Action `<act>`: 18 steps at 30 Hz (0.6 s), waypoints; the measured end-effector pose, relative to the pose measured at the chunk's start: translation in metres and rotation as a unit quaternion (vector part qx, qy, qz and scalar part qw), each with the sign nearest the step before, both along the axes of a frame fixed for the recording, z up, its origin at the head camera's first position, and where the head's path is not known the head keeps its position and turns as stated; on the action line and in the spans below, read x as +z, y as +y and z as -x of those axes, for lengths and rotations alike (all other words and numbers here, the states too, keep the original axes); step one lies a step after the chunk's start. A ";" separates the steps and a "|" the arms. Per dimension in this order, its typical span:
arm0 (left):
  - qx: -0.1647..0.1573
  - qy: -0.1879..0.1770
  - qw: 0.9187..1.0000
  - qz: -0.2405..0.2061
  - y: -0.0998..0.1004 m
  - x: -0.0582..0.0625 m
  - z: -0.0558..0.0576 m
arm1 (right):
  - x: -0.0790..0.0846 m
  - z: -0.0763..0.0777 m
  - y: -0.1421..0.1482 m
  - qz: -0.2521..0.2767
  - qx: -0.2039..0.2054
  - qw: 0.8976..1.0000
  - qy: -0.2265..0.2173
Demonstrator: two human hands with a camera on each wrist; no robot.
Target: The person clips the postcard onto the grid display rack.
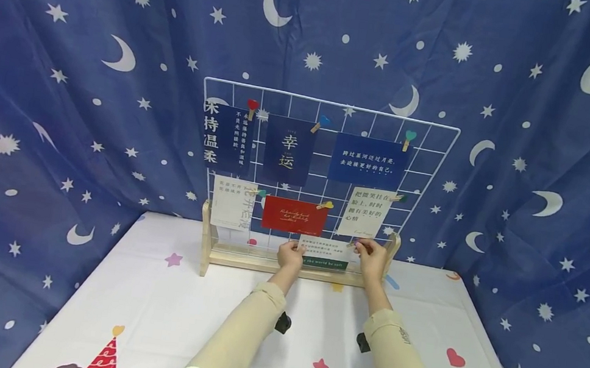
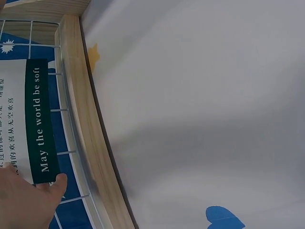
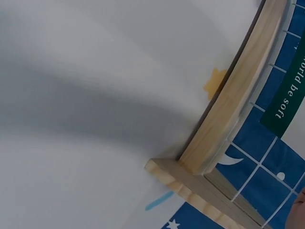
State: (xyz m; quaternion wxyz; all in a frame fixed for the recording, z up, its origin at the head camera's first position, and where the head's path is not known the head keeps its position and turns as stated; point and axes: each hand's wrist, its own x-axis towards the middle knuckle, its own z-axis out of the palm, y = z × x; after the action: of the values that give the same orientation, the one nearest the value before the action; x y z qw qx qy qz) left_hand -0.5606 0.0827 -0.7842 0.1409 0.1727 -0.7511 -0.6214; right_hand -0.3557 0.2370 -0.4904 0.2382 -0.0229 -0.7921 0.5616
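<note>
A white postcard with a dark green strip along its lower edge lies against the bottom of the white wire grid. My left hand pinches its left edge; in the left wrist view the thumb is at the corner of the green strip. At the card's upper right corner, my right hand pinches a small wooden clip with a purplish top. Most of that clip is covered by the fingers. Only a sliver of the right hand enters the right wrist view.
Above hang a red card, blue cards and white cards, with heart-topped clips. A wooden stand carries the grid on a white patterned tablecloth. Behind falls a blue star-and-moon curtain.
</note>
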 end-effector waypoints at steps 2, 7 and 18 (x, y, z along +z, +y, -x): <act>0.004 0.014 1.000 -0.003 -0.004 0.019 -0.015 | -0.002 0.000 -0.001 -0.001 -0.001 1.000 0.001; 0.013 0.034 0.999 -0.034 -0.013 0.070 -0.056 | -0.006 -0.001 -0.004 0.003 -0.013 1.000 0.003; -0.055 0.037 0.993 -0.098 -0.038 0.097 -0.088 | -0.016 -0.007 0.005 0.035 -0.052 0.998 0.030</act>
State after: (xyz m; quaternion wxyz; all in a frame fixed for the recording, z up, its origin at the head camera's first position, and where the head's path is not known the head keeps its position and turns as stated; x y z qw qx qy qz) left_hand -0.4722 0.0446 -0.6869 0.1166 0.1210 -0.6893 -0.7047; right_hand -0.3492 0.2417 -0.5062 0.2894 -0.0555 -0.7621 0.5766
